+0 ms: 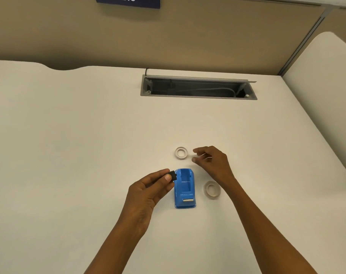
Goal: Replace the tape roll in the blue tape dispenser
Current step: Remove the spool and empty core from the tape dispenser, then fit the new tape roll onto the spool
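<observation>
**Empty blue dispenser on a white desk, spindle in the left hand**

A smooth off-white desk (69,135) fills the view, backed by a tan partition wall (188,40) that carries the lower edge of a dark blue number sign (128,1). Set into the desk near the wall is a grey rectangular cable tray (197,96) with its lid raised; dark cables lie inside it.

The blue plastic tape dispenser (184,188) stands on the desk between the two hands, its roll cradle empty and its metal cutter facing the person. The left hand (148,192) pinches a small black plastic spindle (173,176) between thumb and fingers, just beside the dispenser's far left corner. The right hand (211,161) hovers with fingers loosely apart, holding nothing. A white tape ring (181,153) lies flat just left of its fingertips; a translucent tape roll (212,189) lies right of the dispenser.
</observation>
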